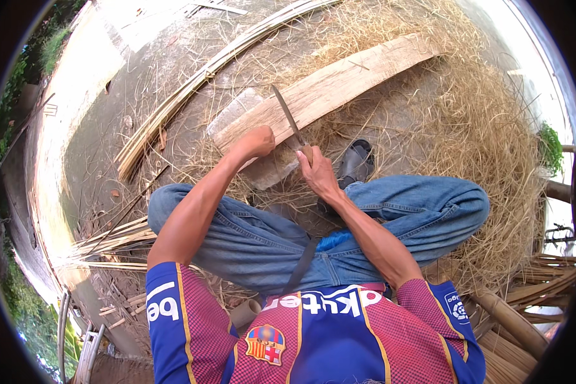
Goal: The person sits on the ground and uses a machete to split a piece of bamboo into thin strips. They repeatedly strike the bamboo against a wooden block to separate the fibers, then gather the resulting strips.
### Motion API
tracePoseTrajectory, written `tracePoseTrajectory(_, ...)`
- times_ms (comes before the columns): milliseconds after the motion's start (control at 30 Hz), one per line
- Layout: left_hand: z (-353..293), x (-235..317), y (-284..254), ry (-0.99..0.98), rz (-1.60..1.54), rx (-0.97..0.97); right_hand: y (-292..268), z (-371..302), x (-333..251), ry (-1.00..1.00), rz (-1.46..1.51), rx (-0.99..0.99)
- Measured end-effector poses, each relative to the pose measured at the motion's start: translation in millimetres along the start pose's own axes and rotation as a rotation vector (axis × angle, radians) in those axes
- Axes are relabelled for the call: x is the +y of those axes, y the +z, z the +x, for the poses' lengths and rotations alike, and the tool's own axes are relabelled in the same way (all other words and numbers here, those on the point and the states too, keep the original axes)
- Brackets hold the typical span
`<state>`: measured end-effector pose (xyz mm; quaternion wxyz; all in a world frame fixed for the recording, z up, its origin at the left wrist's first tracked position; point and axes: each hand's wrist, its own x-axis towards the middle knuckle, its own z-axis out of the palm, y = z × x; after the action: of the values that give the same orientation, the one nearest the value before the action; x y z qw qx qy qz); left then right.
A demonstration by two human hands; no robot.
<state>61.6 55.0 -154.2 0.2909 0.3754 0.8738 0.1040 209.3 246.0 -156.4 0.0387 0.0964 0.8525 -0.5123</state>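
So from my end of the feed, I've got the right hand wrapped around the wooden handle of a long, narrow, dark-metal knife, fingers clamped. Its blade points away over a long, pale-brown wooden plank, though I can't tell if they touch. The left hand is at the plank's near left end, fingers curled together; no idea if a strip's pinched inside. A rough grey stone block sits by that end, with straw-coloured shavings piled right. I'd call this the strip-trimming step, knife-work over the plank. Next move wants a steady blade angle, left fingers clear of the edge.
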Motion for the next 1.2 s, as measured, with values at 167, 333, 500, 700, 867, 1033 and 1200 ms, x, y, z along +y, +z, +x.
tracePoseTrajectory(167,-8,11,5,-0.189,-0.176,0.135,-5,-2,-17,-0.146,0.035,0.106)
tracePoseTrajectory(333,-13,37,-12,-0.251,-0.228,0.237,1,-2,-6,-0.072,-0.038,0.052)
tracePoseTrajectory(500,-15,28,-14,-0.313,-0.234,0.142,4,-1,1,-0.011,-0.052,0.003)
tracePoseTrajectory(700,-15,40,-21,-0.327,-0.289,0.151,-3,-6,-15,-0.077,0.069,0.045)
tracePoseTrajectory(867,-16,43,-17,-0.34,-0.205,0.274,3,-2,-2,-0.051,-0.1,0.024)
tracePoseTrajectory(1033,-16,40,-12,-0.292,-0.207,0.301,0,-3,0,-0.069,0.017,0.017)
tracePoseTrajectory(1200,-15,40,-11,-0.292,-0.281,0.336,0,-5,-17,-0.112,0.024,0.05)
